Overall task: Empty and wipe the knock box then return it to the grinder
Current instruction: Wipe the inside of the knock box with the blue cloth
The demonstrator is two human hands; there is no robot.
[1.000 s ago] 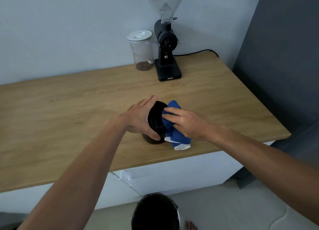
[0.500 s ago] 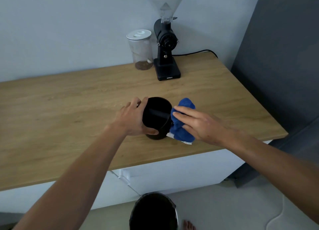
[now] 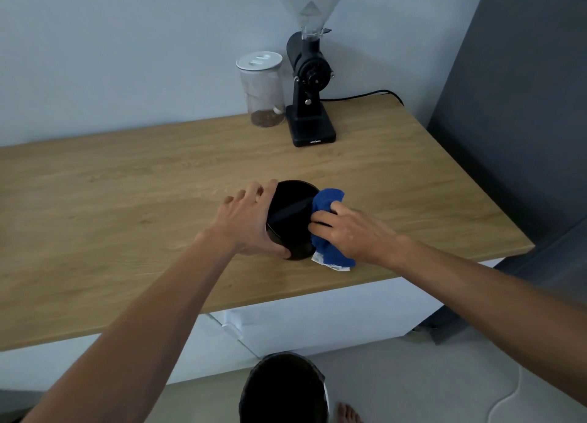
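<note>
- Fingers (image 3: pixel 251 194) of the left hand (image 3: pixel 246 224) wrap the knock box (image 3: pixel 290 219) at its 9 o'clock wall, thumb low at 6 o'clock; this grip holds it against the wiping force.
- Fingers (image 3: pixel 320 221) of the right hand (image 3: pixel 352 233) press a bunched blue cloth (image 3: pixel 328 200) against the 3 o'clock rim, holding the cloth.
- Head view: the knock box stands upright on the worktop (image 3: pixel 127 200) near its front edge, crossbar visible, between both hands.
- Grinder (image 3: pixel 309 73) stands at 12 o'clock, well apart, with a jar (image 3: pixel 262 89) just beside it.
- A bin (image 3: pixel 282 387) sits on the floor at 6 o'clock, likely placed for emptying.
- Judgement: wiping stage; return to the grinder is not yet done.
</note>
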